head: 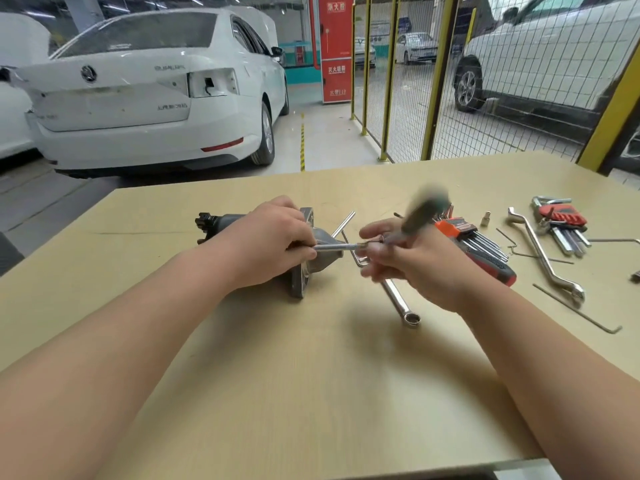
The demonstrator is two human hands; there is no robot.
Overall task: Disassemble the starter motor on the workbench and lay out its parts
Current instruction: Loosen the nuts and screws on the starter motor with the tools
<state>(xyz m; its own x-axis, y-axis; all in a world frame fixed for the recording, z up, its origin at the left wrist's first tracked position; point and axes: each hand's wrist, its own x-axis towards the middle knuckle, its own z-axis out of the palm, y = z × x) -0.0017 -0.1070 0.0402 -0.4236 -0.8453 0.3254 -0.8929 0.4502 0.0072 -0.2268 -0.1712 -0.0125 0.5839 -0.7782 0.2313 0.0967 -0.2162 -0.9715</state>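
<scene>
The starter motor [227, 221] lies on its side on the desk [311, 393], a little left of middle and nearer the far edge than the near one, with its dark cylindrical body pointing to the left edge and its cast nose to the right. The left hand [273, 240] lies over the motor, fingers curled down round the nose housing just behind the mounting flange [306, 216]. A slim metal rod [334, 246] runs from under those fingertips across to the right hand [415, 268]. The right hand is blurred; its fingers are curled about a dark-handled tool [424, 213] that slants up and away. Whether the rod is that tool's shank or a long bolt from the motor cannot be told. The motor looks like solid steel and cast metal, so it is probably heavy for its size, quite stiff, and prone to roll on its round body. The flange and nose give flat edges and corners to bear against, which makes them the better hold. The bare casing may be slick if oily. A slim rod could bend under side load, so a straight pull along its length seems wisest. A ring spanner [398, 299] and hex key sets [465, 233] lie toward the right edge.
</scene>
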